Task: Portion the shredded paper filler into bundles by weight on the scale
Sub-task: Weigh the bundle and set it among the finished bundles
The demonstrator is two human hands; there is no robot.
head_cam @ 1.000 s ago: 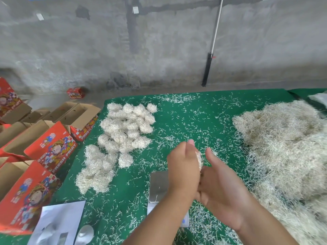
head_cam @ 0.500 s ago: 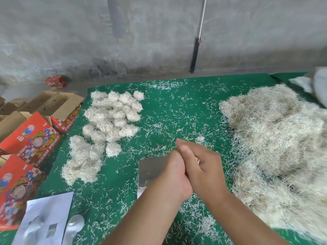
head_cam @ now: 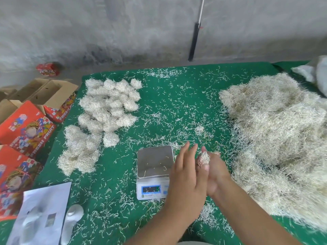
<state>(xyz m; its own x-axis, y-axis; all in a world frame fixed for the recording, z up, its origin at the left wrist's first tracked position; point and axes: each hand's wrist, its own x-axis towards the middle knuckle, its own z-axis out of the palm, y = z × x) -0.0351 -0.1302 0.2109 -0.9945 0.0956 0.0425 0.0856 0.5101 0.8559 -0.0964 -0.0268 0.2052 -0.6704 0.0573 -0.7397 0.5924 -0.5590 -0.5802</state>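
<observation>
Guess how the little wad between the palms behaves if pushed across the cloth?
The wad is probably very light and springy, being loose thin strands. It likely sheds: stray strands litter the green cloth. Rounded like the finished bundles, it may roll or snag.

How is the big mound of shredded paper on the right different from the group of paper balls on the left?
The loose mound is one sprawling, shaggy heap filling the table's right side; the rolled bundles are many small, compact, separate balls packed together. The mound stands higher than the bundles, which lie low on the green cloth. Both are the same pale shredded paper filler.
</observation>
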